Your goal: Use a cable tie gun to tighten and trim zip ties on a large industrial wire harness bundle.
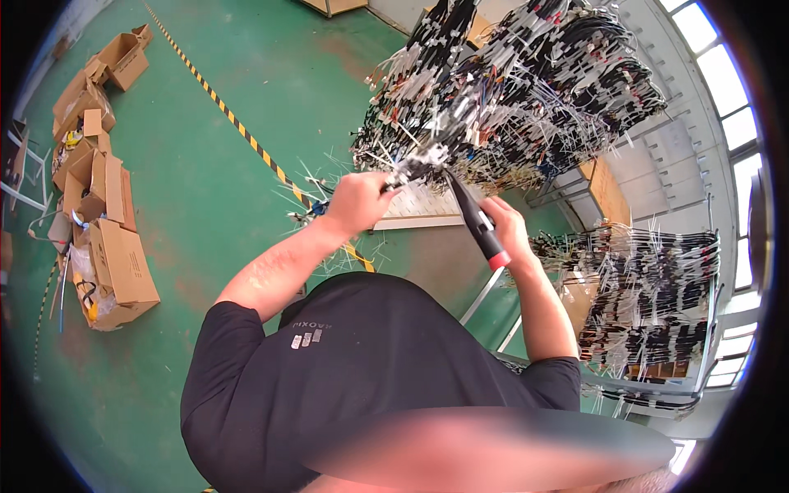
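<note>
Right hand [511, 234]: fingers closed around a black tool [474, 218] with a red butt end, its narrow tip at the cable bundle.
Left hand [360, 201]: fingers curled on that cable bundle [421, 166], blurred; exact grip unclear. Hazard: left fingers close to the tip; a slip could nick skin or a wrong wire.
Loose white strips [308, 193], beside the left hand: could snag the forearm.
Cable mass [534, 99], beyond the hands: dense, tangled; pulling one bundle could drag neighbours along.
</note>
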A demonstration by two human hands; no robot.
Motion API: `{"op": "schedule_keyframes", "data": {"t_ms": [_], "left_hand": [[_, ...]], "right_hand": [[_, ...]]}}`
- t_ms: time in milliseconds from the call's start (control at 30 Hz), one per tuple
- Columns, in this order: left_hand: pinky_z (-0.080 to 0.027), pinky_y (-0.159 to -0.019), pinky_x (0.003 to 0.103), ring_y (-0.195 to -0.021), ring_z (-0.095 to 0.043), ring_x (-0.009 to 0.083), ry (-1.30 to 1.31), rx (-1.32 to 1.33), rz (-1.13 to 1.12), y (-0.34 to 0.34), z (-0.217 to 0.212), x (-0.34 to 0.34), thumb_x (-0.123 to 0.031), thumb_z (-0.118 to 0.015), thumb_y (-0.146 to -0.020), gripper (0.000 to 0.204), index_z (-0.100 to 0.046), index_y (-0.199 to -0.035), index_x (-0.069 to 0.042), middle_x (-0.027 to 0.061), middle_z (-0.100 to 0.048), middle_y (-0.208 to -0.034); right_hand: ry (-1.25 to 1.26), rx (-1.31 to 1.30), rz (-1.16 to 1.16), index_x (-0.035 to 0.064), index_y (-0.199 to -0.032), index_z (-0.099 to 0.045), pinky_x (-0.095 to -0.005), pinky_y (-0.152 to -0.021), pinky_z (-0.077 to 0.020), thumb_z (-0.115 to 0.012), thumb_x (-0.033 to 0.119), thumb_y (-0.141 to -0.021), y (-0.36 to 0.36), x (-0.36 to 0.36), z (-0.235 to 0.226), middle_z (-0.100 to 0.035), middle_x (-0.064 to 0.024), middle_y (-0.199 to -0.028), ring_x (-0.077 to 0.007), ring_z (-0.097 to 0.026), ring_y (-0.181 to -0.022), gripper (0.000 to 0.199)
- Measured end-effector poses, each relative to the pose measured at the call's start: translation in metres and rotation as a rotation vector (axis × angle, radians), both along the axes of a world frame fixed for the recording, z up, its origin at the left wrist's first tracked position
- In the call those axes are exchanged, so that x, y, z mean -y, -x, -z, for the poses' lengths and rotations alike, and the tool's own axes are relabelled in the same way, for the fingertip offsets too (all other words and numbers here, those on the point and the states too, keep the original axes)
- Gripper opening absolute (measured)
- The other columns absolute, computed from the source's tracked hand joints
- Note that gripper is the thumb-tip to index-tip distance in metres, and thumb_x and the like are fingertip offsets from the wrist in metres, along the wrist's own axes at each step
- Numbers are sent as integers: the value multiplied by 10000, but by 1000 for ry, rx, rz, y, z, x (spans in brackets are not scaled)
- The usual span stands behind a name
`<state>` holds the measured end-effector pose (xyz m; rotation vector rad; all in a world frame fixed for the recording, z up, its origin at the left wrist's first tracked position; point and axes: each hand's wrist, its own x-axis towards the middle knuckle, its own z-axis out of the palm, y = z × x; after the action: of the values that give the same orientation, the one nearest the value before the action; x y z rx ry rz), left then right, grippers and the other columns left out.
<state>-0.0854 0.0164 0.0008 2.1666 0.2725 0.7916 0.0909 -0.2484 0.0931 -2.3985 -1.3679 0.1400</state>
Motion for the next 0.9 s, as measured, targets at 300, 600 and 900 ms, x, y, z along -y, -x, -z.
{"op": "schedule_keyframes", "data": {"t_ms": [300, 600, 900], "left_hand": [[-478, -514, 246, -568, -589, 82, 1016, -188, 274, 8, -9, -31, -129, -748, -1019, 146, -703, -977, 4, 56, -723, -805], [-439, -465, 240, -508, -512, 89, 1283, -395, 408, 14, -56, -44, -262, -689, -1069, 295, -649, -995, 20, 36, -630, -739], [-507, -526, 279, -622, -624, 143, 1257, -334, 275, 20, -60, -13, -285, -634, -1099, 251, -643, -1117, -35, 93, -680, -873]], "right_hand": [[-446, -299, -116, 36, -1230, -644, -383, -980, -527, -830, 74, -817, 27, 23, 84, -659, -120, -1144, -303, -664, -1075, 454], [-746, -947, -261, 1, -1312, -657, -387, -1085, -501, -786, 91, -908, 43, 19, 106, -707, -103, -1228, -233, -672, -1181, 434], [-590, -659, -289, 58, -1280, -678, -393, -1016, -530, -819, 74, -879, 27, 20, 78, -711, -109, -1177, -290, -691, -1112, 427]]}}
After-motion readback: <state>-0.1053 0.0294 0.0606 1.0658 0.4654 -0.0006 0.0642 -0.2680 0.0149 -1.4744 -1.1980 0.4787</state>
